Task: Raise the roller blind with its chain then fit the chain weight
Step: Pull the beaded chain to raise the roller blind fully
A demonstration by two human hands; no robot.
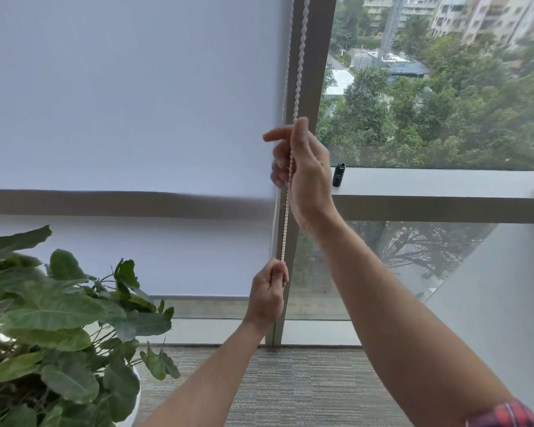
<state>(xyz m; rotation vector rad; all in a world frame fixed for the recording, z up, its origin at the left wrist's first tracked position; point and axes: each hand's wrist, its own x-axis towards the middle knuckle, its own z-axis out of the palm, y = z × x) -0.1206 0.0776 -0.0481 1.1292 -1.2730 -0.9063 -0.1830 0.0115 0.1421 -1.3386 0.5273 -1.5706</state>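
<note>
A white roller blind point(130, 103) covers the left window pane, and its bottom edge hangs low, near the floor. A white bead chain point(298, 84) runs down along the grey window post point(315, 57) at the blind's right side. My right hand point(299, 174) is higher up with the chain passing through it; the thumb and index finger point up and left. Lower down, my left hand point(269, 294) grips the chain in a fist. A small black cylinder, the chain weight point(338, 175), stands upright on the grey sill point(438, 183), just right of my right hand.
A large-leaved potted plant point(59, 328) fills the lower left, close to my left forearm. Grey carpet point(290, 386) lies below the window. The right pane is uncovered and shows trees and buildings outside.
</note>
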